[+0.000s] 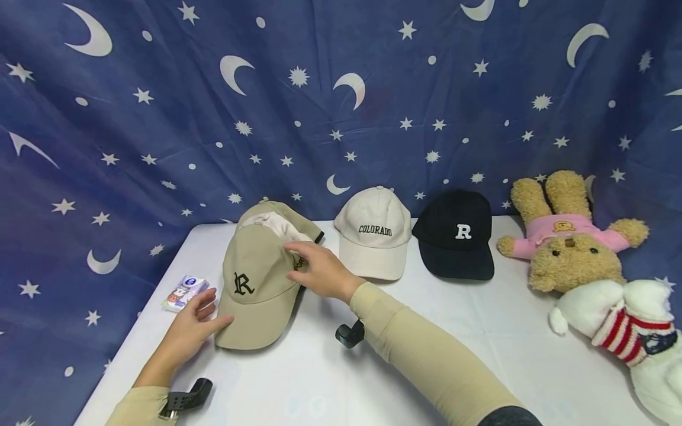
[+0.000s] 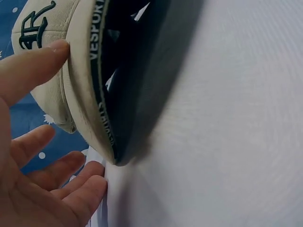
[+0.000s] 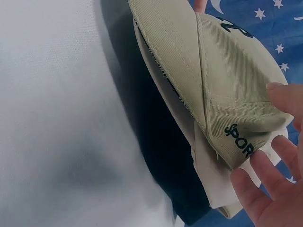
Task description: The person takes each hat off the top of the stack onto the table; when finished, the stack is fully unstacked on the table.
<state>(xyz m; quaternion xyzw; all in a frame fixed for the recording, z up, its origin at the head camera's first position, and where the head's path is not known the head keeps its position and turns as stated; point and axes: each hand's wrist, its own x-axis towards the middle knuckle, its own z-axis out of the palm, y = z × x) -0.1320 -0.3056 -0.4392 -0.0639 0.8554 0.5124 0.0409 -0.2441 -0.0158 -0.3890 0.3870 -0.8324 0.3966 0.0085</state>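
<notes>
A khaki baseball cap (image 1: 256, 260) with a black letter R on its front lies on top of a stack of caps at the left. Under it shows a cream cap (image 3: 213, 184), and another khaki cap (image 1: 285, 210) sticks out behind. My left hand (image 1: 186, 331) is at the brim's left side, its thumb tip right at the brim and its other fingers spread. At the crown's right side is my right hand (image 1: 322, 272), fingers loosely bent beside the lettering "SPOR". Neither hand grips the cap.
A small tissue pack (image 1: 185, 293) lies left of the stack, near the table edge. A cream "COLORADO" cap (image 1: 375, 231) and a black cap (image 1: 455, 236) stand along the back. At the right lie a teddy bear (image 1: 575, 260) and a white plush toy (image 1: 591, 307).
</notes>
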